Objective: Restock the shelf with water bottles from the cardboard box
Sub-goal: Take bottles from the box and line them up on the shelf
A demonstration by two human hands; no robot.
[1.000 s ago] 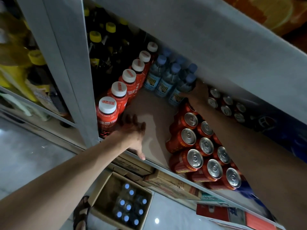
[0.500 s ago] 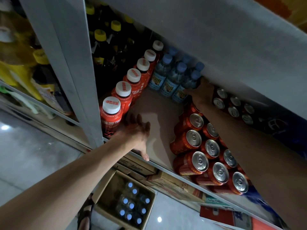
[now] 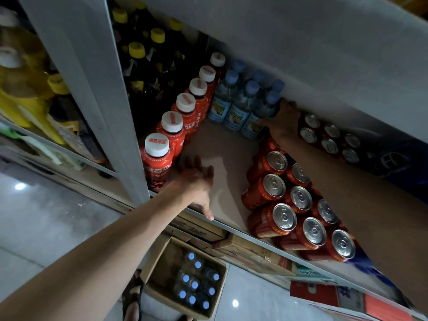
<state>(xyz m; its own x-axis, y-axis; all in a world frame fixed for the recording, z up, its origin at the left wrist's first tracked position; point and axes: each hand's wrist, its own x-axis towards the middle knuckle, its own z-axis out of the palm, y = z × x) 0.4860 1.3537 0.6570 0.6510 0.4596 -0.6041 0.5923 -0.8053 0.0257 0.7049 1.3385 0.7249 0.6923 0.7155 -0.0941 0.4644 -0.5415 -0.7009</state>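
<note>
Deep at the back of the shelf (image 3: 222,144), the right hand (image 3: 283,121) grips a water bottle (image 3: 259,117) beside its blue-capped fellows, while the left hand (image 3: 196,181) rests flat, fingers spread, at the front edge, above the cardboard box (image 3: 162,272) on the floor.

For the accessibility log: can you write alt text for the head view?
A person's right hand reaches deep into a shelf against the blue-capped water bottles at the back, while the left hand rests flat near the front edge. Red bottles and cans flank the gap; a cardboard box of bottles sits below.
</note>
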